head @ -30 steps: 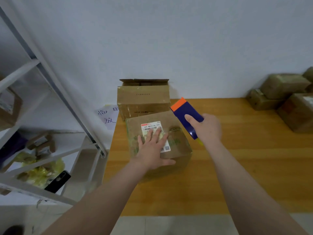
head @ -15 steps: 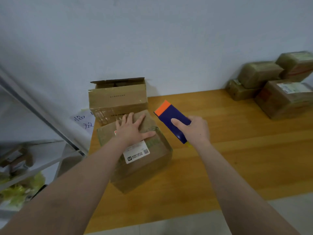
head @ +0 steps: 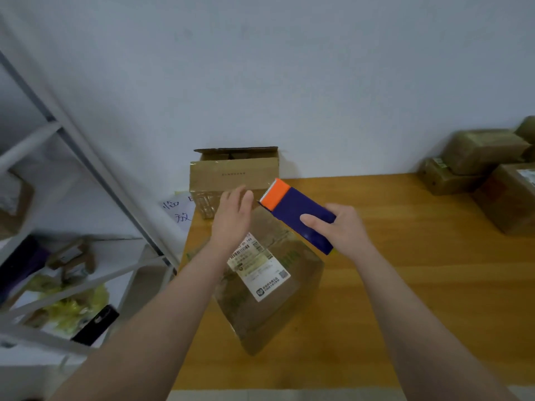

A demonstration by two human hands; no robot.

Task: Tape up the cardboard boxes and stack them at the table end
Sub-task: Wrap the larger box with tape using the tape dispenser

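The right hand [head: 347,230] grips the tape dispenser [head: 298,212], while the left hand [head: 233,215] hovers spread and empty at 12 o'clock of the box [head: 269,299], which looks stiff, light and best held by opposite sides.

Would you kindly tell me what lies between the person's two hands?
In the head view, the orange end of the tape dispenser, held by the right hand, lies between it and the left hand, above the labelled box.

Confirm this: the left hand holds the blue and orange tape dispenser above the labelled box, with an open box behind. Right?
Wrong hand. The head view shows the right hand holding the tape dispenser above the labelled box; the left hand is open and empty. The open box is behind.
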